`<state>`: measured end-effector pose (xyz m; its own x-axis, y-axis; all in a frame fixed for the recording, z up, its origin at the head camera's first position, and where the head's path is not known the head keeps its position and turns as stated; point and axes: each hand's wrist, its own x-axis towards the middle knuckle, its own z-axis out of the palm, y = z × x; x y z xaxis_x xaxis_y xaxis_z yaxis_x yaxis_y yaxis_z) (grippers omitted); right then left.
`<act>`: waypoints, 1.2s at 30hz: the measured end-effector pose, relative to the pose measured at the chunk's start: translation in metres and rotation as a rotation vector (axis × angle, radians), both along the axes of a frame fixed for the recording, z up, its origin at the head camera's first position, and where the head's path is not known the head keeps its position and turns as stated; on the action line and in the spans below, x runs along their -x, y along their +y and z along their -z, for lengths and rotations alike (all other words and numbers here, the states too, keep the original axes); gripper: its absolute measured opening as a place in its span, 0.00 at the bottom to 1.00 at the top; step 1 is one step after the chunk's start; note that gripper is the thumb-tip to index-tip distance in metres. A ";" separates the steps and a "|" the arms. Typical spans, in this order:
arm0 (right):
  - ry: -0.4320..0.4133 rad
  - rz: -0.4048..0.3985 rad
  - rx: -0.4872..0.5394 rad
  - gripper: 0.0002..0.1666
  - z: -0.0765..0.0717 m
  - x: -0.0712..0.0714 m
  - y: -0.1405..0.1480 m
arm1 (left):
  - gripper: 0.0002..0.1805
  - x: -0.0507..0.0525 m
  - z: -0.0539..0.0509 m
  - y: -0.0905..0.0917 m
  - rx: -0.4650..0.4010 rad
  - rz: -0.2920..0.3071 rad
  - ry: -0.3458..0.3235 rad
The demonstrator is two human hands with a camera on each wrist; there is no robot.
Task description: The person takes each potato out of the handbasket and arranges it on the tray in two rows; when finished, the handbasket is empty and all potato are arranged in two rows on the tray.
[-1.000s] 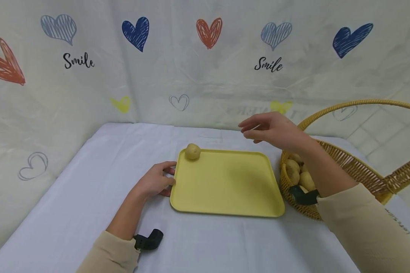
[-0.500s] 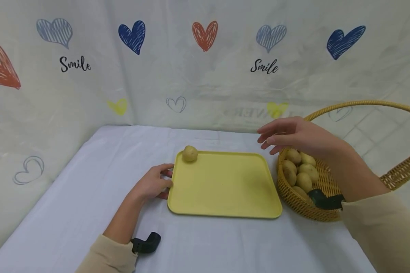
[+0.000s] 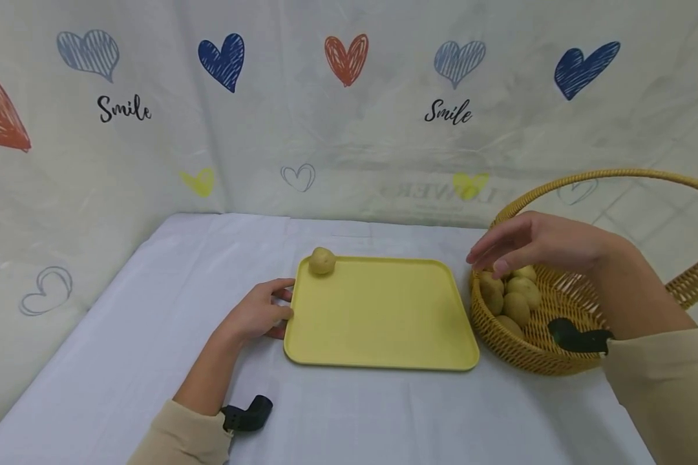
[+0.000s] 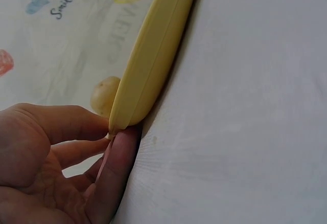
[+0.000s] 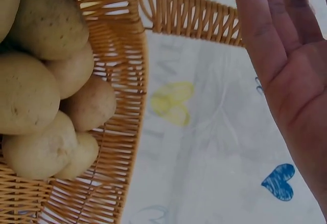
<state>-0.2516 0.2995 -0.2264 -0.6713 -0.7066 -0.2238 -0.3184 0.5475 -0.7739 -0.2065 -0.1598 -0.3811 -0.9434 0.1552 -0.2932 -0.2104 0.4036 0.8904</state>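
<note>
Your left hand pinches the left rim of the plain yellow tray, which lies on the white-clothed tabletop. To its right stands the wicker basket of tan potatoes; your right hand hangs empty above it, fingers loosely bent, hiding part of the pile from the head view. 1 smooth, pale potato sits at the tray's far left corner. Behind, the heart-print backdrop reads "Smile" in 2 places, with fainter mirrored lettering low on the right.
</note>
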 end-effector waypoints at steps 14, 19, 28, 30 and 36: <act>-0.165 0.097 -0.128 0.21 0.016 0.012 0.033 | 0.39 -0.001 -0.001 0.000 -0.007 -0.008 -0.007; -0.271 0.134 -0.166 0.23 0.025 0.014 0.041 | 0.39 0.000 0.000 0.000 -0.010 -0.014 -0.010; -0.348 0.135 -0.219 0.24 0.037 0.013 0.043 | 0.39 0.000 0.001 0.000 -0.023 -0.017 -0.014; -0.348 0.145 -0.258 0.24 0.039 0.013 0.041 | 0.39 0.000 0.001 0.000 -0.021 -0.016 -0.014; -0.345 0.171 -0.358 0.25 0.043 0.011 0.039 | 0.39 0.001 0.000 0.000 -0.009 -0.013 -0.007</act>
<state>-0.2621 0.3385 -0.2690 -0.6149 -0.4326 -0.6593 0.0388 0.8185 -0.5733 -0.2071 -0.1596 -0.3808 -0.9433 0.1457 -0.2983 -0.2216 0.3926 0.8926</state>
